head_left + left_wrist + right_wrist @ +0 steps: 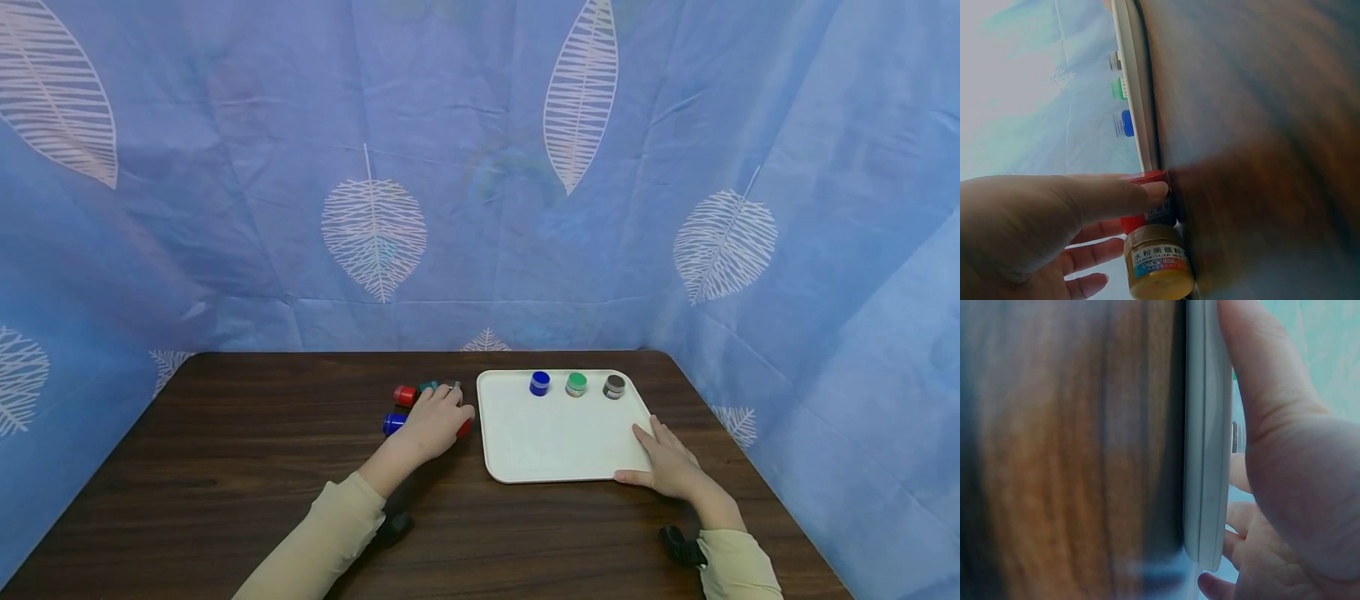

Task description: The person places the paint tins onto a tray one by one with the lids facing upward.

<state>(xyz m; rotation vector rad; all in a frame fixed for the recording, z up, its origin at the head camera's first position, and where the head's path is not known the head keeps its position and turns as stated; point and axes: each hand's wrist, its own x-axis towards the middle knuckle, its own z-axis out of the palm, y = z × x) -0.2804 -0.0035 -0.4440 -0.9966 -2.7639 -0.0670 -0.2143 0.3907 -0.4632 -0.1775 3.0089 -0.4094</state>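
From where I stand, the left hand pinches a red jar between thumb and fingers, low over the surface, just beside the tray's left edge. The jar lies on its side, its long axis running left to right, one end towards the tray. A yellow jar lies the same way at its other end, lid towards it; whether they touch I cannot tell. Close by the hand are a second red jar, a teal jar partly hidden by fingers, and a blue jar on its side.

The right hand is spread at the tray's near right corner, thumb at the near edge, fingers along the right edge. The tray's long side runs left to right. Along its far edge, well spaced, stand a blue pot, a green pot and a dark pot, all upright. Broad white tray floor stretches from that row to the near edge.
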